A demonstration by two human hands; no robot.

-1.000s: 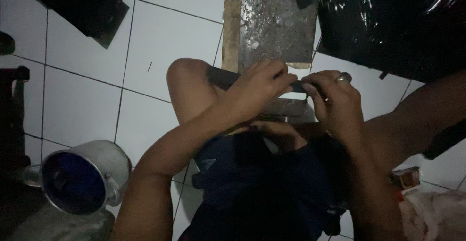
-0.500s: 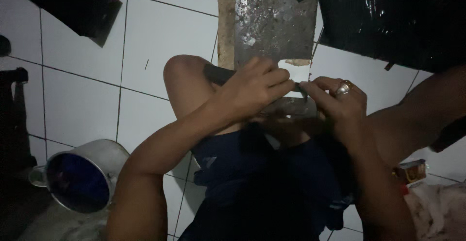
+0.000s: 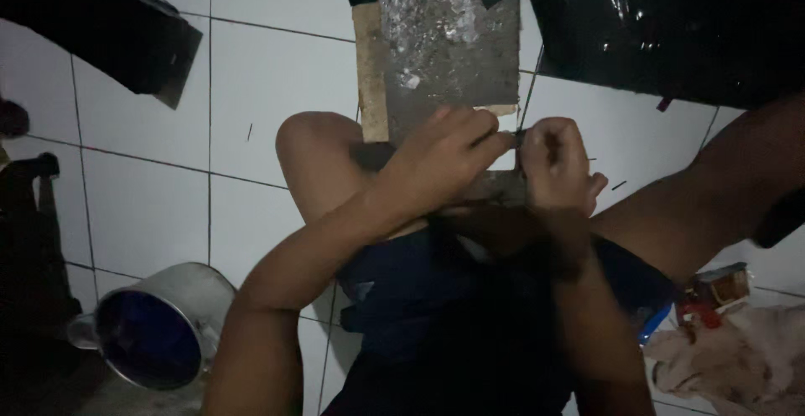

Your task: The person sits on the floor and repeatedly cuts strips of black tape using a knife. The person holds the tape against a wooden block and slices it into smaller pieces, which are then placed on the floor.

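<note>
I sit on a white tiled floor with my knees apart. My left hand [image 3: 449, 156] and my right hand [image 3: 558, 164] meet over the near end of a grey, paint-flecked board [image 3: 449, 39] that lies on a wooden plank [image 3: 369, 72]. Both hands are closed around a small dark piece [image 3: 513, 137] pinched between them; what it is cannot be made out. A thin dark wire or stick [image 3: 530, 89] rises from between the fingers toward the black sheet.
Black plastic sheeting [image 3: 671, 22] covers the floor at the upper right. A dark flat object [image 3: 101, 30] lies upper left. A metal mug with a blue inside [image 3: 155, 328] stands lower left. A crumpled cloth [image 3: 738, 357] and small packets [image 3: 713, 294] sit lower right.
My right hand has turned from showing its ringed fingers to a closed fist, and both hands have drawn closer together over the board's near end. The view shifted slightly downward.
</note>
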